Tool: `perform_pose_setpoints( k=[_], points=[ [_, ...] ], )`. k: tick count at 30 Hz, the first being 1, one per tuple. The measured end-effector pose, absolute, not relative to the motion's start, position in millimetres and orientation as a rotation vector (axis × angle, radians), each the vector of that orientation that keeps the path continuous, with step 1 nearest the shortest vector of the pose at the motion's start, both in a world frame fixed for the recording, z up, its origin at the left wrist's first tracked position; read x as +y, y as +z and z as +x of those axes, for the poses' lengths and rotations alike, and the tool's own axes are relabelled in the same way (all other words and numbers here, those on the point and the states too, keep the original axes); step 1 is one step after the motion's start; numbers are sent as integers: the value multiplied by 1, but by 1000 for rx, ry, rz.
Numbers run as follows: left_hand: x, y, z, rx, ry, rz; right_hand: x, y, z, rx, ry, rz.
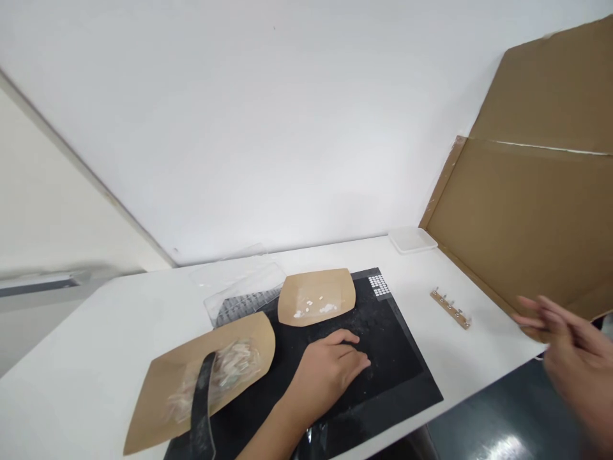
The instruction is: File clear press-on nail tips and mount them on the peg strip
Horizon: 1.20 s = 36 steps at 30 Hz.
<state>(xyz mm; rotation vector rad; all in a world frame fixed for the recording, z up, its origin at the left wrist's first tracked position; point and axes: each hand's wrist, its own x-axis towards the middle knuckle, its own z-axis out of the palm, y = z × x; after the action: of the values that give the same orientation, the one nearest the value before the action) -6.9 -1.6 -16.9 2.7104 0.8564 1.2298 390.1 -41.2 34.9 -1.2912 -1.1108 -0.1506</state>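
Observation:
My left hand (332, 364) rests on the black mat (383, 345), its fingers loosely bent and apart, with nothing visible in them. Just beyond it sits a brown paper tray (290, 300) with small white pieces (328, 308) inside. My right hand (569, 351), blurred by motion, is off the table's right edge in front of the cardboard. Its fingers look stretched out and I see nothing in them. Between the hands, nearer the right one, lies a narrow wooden strip (450, 308) with a row of small metal and clear parts standing on it.
A larger brown paper tray (158, 390) at left holds many pale slips; a dark strap (201, 402) crosses it. Clear plastic sheets (249, 287) lie behind. White stickers (379, 285) mark the mat's corner. A clear lid (412, 239) lies by the wall; a cardboard panel (522, 217) stands right.

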Motion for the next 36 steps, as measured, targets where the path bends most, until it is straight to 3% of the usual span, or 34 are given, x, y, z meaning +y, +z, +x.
perform_pose_setpoints(
  k=[9, 15, 21, 31, 36],
  points=[
    [14, -21, -26, 1471, 1672, 2509, 93, 43, 218, -1995, 446, -839],
    [25, -40, -42, 1982, 1483, 2433, 140, -2, 161, -2110, 686, -786],
    [26, -34, -34, 1886, 1466, 2439, 128, -21, 167, -2171, 801, -656],
    [16, 0, -10, 1504, 909, 2968, 89, 2, 150, -1535, 1837, -514],
    [20, -1, -6, 1611, 951, 2968, 83, 15, 153, -1425, 1859, -520]
  ],
)
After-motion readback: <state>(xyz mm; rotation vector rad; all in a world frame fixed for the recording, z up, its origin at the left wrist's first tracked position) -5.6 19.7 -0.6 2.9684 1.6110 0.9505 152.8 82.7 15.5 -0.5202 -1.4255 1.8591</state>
